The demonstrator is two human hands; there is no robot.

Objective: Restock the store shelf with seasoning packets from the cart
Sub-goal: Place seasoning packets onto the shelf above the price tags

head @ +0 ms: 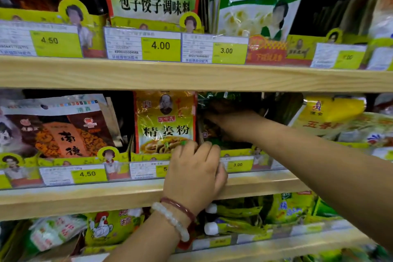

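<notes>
On the middle wooden shelf [148,195], dark green seasoning packets [229,102] stand in a slot right of a yellow ginger-powder packet [164,121]. My right hand [231,123] reaches deep into that slot among the green packets; its fingers are in shadow and partly hidden. My left hand [195,174], with two bracelets on the wrist, rests at the shelf's front lip below the slot, its fingers curled over the lower edge of the green packets. The cart is out of view.
Price tags [160,45] line each shelf's front rail. The upper shelf [191,76] carries yellow and green dumpling-seasoning bags. Brown packets [63,132] stand to the left and yellow packets [331,117] to the right. The lower shelf holds chicken-essence bags [102,227].
</notes>
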